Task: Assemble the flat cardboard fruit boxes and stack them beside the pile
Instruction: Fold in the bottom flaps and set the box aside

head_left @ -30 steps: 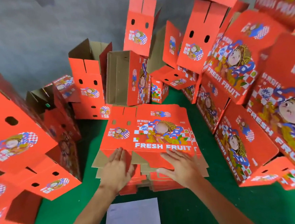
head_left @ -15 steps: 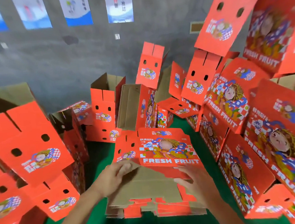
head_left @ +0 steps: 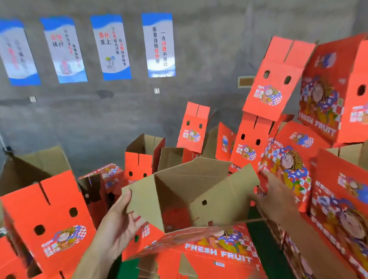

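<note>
Both hands hold a half-opened fruit box (head_left: 189, 196) above the flat stack (head_left: 212, 262). Left hand (head_left: 117, 226) grips its left flap, thumb on the brown inside. Right hand (head_left: 271, 200) blurred at right edge; grip unclear. Assembled boxes (head_left: 46, 220) surround it.

L hand (head_left: 117, 227) & R hand (head_left: 271, 198) raised, fingers spread, arms extended.

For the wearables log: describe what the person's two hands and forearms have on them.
Nothing is worn on either. The left hand and its forearm are bare: no glove, ring, watch or sleeve shows up to the frame's bottom edge. The right hand is motion-blurred, but it too looks ungloved, and its forearm runs bare to the frame's lower edge. No tape, bands or markings are visible on either arm.
</note>
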A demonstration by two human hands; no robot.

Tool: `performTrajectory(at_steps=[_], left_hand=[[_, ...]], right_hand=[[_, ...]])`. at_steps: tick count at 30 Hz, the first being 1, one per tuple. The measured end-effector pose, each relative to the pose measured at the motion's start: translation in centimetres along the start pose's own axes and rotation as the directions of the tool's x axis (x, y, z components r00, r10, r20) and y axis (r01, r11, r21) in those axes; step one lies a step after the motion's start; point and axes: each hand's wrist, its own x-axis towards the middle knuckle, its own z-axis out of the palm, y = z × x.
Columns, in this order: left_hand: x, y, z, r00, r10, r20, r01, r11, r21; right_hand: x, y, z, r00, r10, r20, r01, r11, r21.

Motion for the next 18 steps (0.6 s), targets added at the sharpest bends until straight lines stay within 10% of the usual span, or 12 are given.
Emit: performTrajectory(at_steps=[3, 6, 18], left_hand=[[0.1, -0.2, 0.0, 0.999, -0.046, -0.01, 0.045, 0.991, -0.125], [0.3, -0.8, -0.1, 0.999, -0.044, -0.027, 0.037, 0.976, -0.214], [1.1, -0.6, -1.0, 0.983, 0.089, -0.161, -0.115, 0.98, -0.161]], right_hand=[[-0.6, -1.1, -0.1, 0.917, 0.099, 0.385, -0.317, 0.768, 0.557], [-1.2, -0.7, 0.1, 0.871, -0.054, 0.489, -0.35, 0.629, 0.694], [0.9, -2.7, -1.7, 0.783, -0.072, 0.618, -0.368, 0.748, 0.553]])
